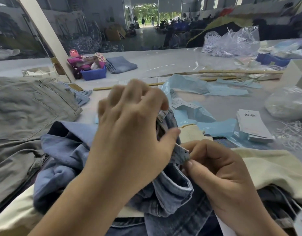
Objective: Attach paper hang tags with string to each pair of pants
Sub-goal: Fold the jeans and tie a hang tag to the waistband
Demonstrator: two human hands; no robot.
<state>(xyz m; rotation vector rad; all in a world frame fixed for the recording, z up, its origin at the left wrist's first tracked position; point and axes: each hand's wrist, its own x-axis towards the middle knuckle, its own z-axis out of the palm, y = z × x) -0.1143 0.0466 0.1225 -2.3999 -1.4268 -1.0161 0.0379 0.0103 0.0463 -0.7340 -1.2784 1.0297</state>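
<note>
At the tabletop's near edge, our left hand (129,133) and right hand (215,171) pinch soft, floppy blue denim pants (172,189) by the firmer waistband.

Both forearms were bare from the lower edge of the view up to the wrists, with no sleeve, cuff or glove showing. The left hand (129,132) wore no ring, watch or band on its visible back and fingers. The right hand (215,166) was likewise unadorned; its thumbnail was short, unpainted and trimmed close.
</note>
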